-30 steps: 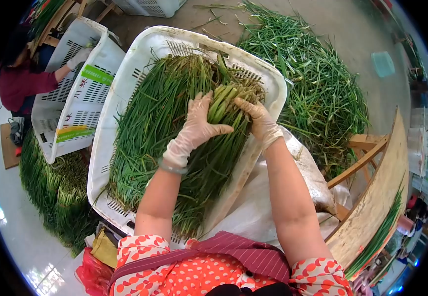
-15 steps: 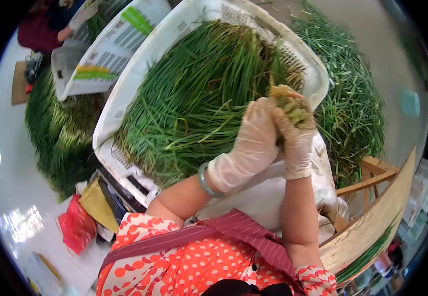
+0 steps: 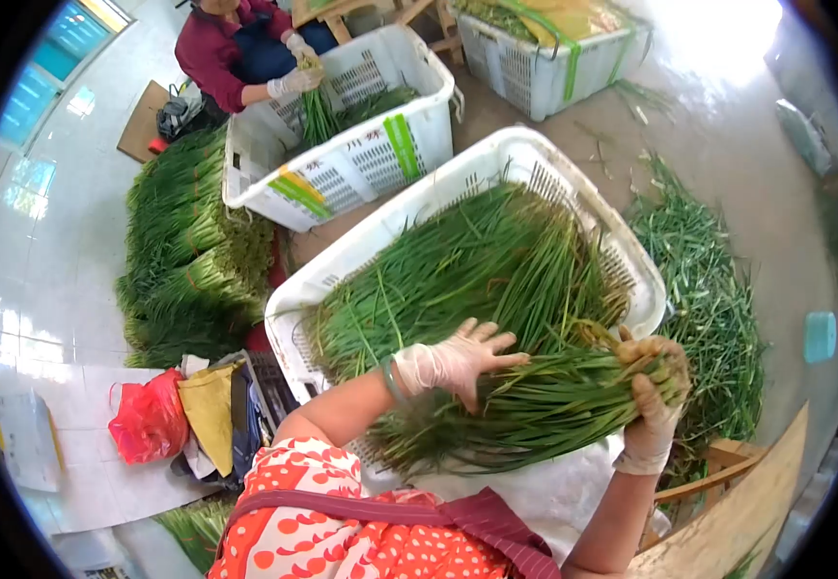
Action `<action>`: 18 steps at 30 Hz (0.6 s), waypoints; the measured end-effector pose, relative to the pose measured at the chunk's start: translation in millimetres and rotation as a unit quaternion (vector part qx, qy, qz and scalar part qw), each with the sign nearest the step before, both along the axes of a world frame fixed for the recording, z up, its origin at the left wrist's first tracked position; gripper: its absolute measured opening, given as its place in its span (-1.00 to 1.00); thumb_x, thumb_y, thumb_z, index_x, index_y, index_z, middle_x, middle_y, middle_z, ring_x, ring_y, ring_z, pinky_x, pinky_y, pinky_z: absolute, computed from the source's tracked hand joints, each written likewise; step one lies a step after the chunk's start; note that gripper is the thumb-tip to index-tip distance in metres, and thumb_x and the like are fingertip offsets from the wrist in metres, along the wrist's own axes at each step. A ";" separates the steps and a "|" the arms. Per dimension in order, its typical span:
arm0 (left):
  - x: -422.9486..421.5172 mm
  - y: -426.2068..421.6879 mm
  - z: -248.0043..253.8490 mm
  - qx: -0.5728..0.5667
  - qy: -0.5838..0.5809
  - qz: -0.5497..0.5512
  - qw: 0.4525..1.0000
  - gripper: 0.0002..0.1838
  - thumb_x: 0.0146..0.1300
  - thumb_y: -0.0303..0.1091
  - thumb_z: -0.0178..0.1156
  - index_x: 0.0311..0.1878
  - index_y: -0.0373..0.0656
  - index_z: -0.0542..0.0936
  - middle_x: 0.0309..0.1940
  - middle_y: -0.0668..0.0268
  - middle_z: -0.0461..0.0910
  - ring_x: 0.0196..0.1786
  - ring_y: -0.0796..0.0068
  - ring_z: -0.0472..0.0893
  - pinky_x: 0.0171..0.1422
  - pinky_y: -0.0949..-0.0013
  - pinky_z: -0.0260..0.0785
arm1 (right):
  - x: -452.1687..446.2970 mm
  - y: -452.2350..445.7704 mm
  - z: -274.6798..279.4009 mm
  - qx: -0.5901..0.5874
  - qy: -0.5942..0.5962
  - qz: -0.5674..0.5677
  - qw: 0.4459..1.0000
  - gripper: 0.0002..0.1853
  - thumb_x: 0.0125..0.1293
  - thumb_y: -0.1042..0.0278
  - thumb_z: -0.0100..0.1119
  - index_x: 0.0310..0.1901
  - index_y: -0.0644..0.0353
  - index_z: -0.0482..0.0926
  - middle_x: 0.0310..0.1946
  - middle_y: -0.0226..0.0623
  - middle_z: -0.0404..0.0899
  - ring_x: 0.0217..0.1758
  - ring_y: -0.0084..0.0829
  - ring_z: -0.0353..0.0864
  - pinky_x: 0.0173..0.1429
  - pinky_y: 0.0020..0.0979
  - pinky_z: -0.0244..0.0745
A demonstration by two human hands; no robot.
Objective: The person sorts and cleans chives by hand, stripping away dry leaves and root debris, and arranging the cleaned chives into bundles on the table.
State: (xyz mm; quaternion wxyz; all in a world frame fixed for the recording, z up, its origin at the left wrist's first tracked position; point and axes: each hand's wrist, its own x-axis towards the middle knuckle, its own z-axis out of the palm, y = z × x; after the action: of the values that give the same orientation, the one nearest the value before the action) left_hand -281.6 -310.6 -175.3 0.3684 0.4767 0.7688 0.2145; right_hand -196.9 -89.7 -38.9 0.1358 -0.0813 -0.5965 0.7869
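Note:
Both my hands wear pale, thin gloves. My right hand (image 3: pixel 653 386) is wrapped round the root end of a bundle of long green stalks (image 3: pixel 554 405), whose leaves stretch left across the front of a white crate (image 3: pixel 289 304). Spread fingers show on my left hand (image 3: pixel 460 364), which lies against the upper side of the bundle's leaves. Behind both hands, more green stalks (image 3: pixel 438 261) fill the crate.
A co-worker (image 3: pixel 221 48) holds stalks over a second white crate (image 3: pixel 342 183). Stacked bundles (image 3: pixel 187 251) lie at left, loose leaves (image 3: pixel 709 309) at right. A red bag (image 3: pixel 149 420), wooden board (image 3: pixel 747 511) and white sack (image 3: pixel 554 492) are near me.
The view has swung, showing more of the co-worker's side. My hands, together half a second ago, are now apart; the bundle in my right hand lies stretched out leftward, and my left hand has opened.

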 end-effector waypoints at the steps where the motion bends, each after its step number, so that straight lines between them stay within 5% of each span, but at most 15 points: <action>1: -13.7 -5.4 3.8 -0.030 0.076 0.012 0.997 0.03 -0.20 -0.11 0.45 0.40 0.23 0.13 0.36 0.10 0.13 0.42 -0.10 0.03 0.44 -0.21 -0.24 | 0.4 -0.8 2.3 0.028 0.010 0.012 0.999 -0.52 -0.01 0.26 0.44 -0.09 0.18 0.43 -0.23 -0.35 0.56 -0.09 -0.45 0.56 0.44 -0.07 0.07; 3: -37.4 0.1 30.3 -0.073 0.168 0.052 0.982 -0.21 0.05 -0.16 0.31 0.37 0.29 0.19 0.36 0.09 0.11 0.41 -0.08 0.05 0.43 -0.23 -0.22 | 15.1 3.2 -11.5 0.028 0.029 0.048 0.998 -0.47 -0.05 0.28 0.49 -0.06 0.16 0.43 -0.13 -0.34 0.53 0.04 -0.44 0.50 0.42 -0.15 0.14; 7: -34.7 54.6 49.5 0.175 0.215 -0.013 0.961 -0.36 0.07 -0.27 0.16 0.29 0.29 0.30 0.39 0.14 0.09 0.43 -0.02 0.05 0.44 -0.18 -0.18 | 26.5 -18.4 -8.9 0.033 -0.026 0.034 0.999 -0.45 -0.07 0.33 0.49 -0.05 0.17 0.40 -0.22 -0.37 0.55 -0.09 -0.38 0.56 0.47 -0.07 -0.02; 9: -24.5 68.8 24.7 0.204 0.180 -0.067 0.960 -0.39 0.09 -0.26 0.11 0.29 0.25 0.32 0.40 0.19 0.07 0.44 0.05 0.05 0.44 -0.17 -0.17 | 35.4 -24.8 -6.7 0.048 -0.039 0.047 0.997 -0.44 -0.06 0.37 0.48 -0.04 0.16 0.38 -0.20 -0.33 0.54 0.02 -0.22 0.54 0.40 -0.10 0.13; 12: -23.3 78.0 -125.3 0.015 0.316 -0.171 0.933 -0.41 0.17 -0.12 0.06 0.33 0.29 0.28 0.44 0.25 -0.02 0.49 0.16 -0.08 0.48 -0.15 -0.23 | 35.3 -28.9 41.5 0.099 -0.022 0.071 0.992 -0.40 -0.08 0.31 0.46 0.00 0.17 0.35 -0.09 -0.31 0.49 0.18 -0.12 0.44 0.29 -0.08 0.28; 14: -27.2 77.6 -204.4 0.060 0.252 -0.122 0.958 -0.36 0.19 -0.17 0.02 0.38 0.33 0.16 0.46 0.27 -0.04 0.50 0.17 -0.10 0.48 -0.16 -0.27 | 30.7 9.2 55.8 0.087 0.182 0.184 0.962 -0.45 -0.02 0.17 0.36 -0.01 0.16 0.36 -0.03 -0.31 0.47 0.21 -0.17 0.41 0.32 -0.07 0.23; 17: -22.0 67.7 -218.0 0.194 0.233 -0.053 0.951 -0.27 0.16 -0.29 -0.02 0.43 0.25 0.03 0.47 0.28 -0.06 0.50 0.16 -0.09 0.48 -0.17 -0.32 | 25.6 22.3 92.1 0.045 0.295 0.142 0.944 -0.51 0.11 0.07 0.20 0.02 0.15 0.39 0.02 -0.29 0.46 0.21 -0.22 0.41 0.34 -0.07 0.18; 18: -20.9 59.0 -168.4 0.168 0.168 -0.054 0.970 -0.30 0.20 -0.26 -0.05 0.43 0.19 0.03 0.46 0.27 -0.03 0.49 0.18 -0.04 0.48 -0.15 -0.30 | 28.3 33.4 96.7 -0.021 0.244 0.022 0.969 -0.53 0.18 0.12 0.12 0.07 0.14 0.38 0.04 -0.31 0.46 0.20 -0.26 0.41 0.38 -0.11 0.13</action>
State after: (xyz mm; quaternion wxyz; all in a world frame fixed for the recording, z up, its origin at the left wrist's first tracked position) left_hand -302.5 -251.6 -343.7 0.1594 0.6020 0.7458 0.2367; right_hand -168.6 -56.4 57.9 0.2578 0.1237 -0.5303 0.7981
